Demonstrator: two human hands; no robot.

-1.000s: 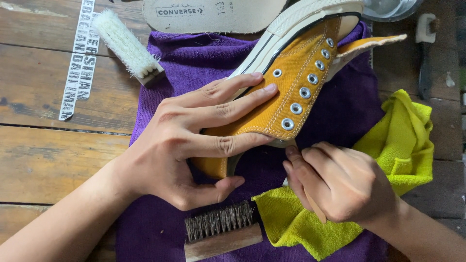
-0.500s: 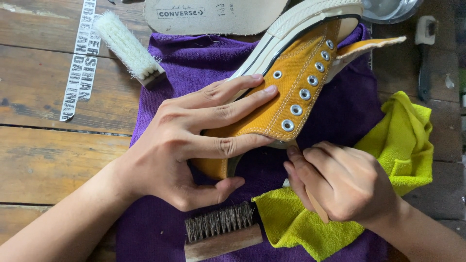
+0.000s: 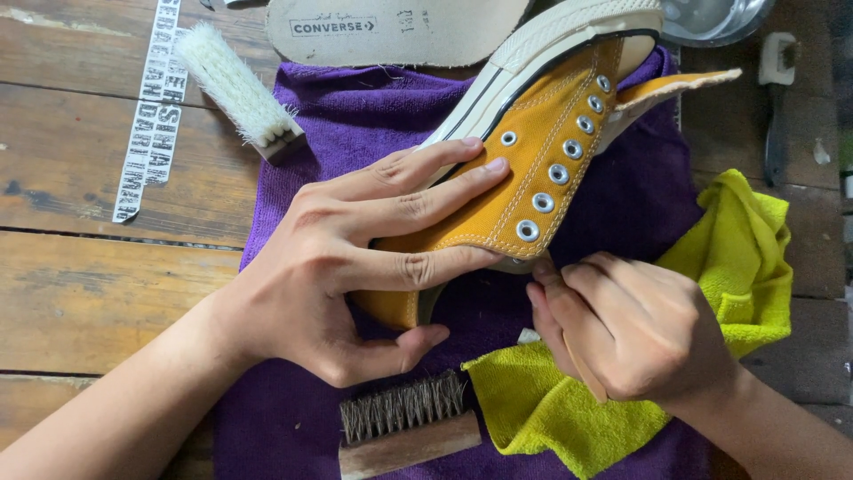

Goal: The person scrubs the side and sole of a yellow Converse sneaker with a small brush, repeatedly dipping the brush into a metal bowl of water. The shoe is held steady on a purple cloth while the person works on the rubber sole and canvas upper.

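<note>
Mustard canvas sneaker (image 3: 542, 169), unlaced, tilted

My left grip (image 3: 355, 276), a bare hand on a bare forearm coming in from the lower left, lies palm down with the long fingers (image 3: 418, 200) spread flat and the thumb hooked under. My right grip (image 3: 635, 324) enters from the lower right, curled into a tight fist, knuckles up, wrist bent.
</note>
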